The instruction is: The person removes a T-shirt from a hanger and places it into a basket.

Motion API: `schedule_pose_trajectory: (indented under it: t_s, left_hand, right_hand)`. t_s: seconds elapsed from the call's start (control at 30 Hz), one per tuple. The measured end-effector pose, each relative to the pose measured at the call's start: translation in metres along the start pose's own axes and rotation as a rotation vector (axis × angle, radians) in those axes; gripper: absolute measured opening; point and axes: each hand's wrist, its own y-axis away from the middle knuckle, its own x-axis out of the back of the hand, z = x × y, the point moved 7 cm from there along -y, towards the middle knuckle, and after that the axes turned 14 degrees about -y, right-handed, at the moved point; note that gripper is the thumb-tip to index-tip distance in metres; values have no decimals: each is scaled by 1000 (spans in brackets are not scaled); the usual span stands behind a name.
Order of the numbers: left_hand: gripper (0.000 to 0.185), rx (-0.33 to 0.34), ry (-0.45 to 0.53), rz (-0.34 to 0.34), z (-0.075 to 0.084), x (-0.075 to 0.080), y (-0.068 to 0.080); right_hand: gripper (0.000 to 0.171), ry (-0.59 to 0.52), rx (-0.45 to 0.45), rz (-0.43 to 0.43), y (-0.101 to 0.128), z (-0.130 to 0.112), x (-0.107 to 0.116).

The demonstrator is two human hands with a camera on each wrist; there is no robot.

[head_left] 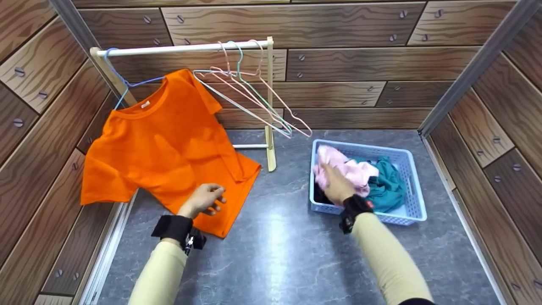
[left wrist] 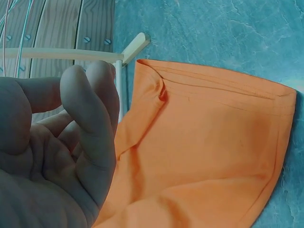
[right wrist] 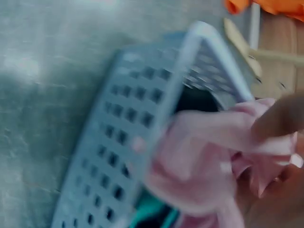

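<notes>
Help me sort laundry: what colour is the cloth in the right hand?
Pink cloth, clearest in the head view.

Small booth-like enclosure, home laundry corner in look, plank-patterned walls (head_left: 360, 63) at top and both sides, metal corner strips (head_left: 479, 63), grey marbled floor (head_left: 237, 271), clothes rail (head_left: 169, 49) at upper left, plastic basket (head_left: 364, 146) at right

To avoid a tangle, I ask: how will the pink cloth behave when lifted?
Probably floppy: the pink cloth bunches in soft folds at the right hand. Likely light, as it looks thin. It might drag the green cloth, which is close by.
</notes>
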Motion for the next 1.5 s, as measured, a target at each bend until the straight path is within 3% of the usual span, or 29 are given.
schedule_pose_trajectory:
  t_s: [0.13,0.3,0.47,0.6,0.77,1.1,1.3,1.5]
  left_hand:
    - [40,1,-2,-15,-1,-3,0]
    - [39,-3,-6,-27,-1,-6,0]
    - [38,-20,-12,-19,2,-7,-1]
    - [38,-41,-29,-20,8,-8,-2]
    - [39,-41,-59,-27,17,-6,-2]
    - [37,-80,-214,10,51,-4,-7]
    - [39,-89,-326,-12,67,-8,-8]
    - [38,-99,-346,1,74,17,-5]
  right_hand:
    - [34,177,-48,-17,15,11,-22]
    - [32,92,-51,-91,27,26,-31]
    - [31,125,-149,-135,31,53,-15]
    - [25,96,-121,-123,37,57,-2]
    - [23,64,-81,-104,37,39,5]
    - [29,224,-211,-135,28,-10,5]
    - [34,202,-122,-168,28,-42,7]
    - [35,147,-65,-256,25,-63,-4]
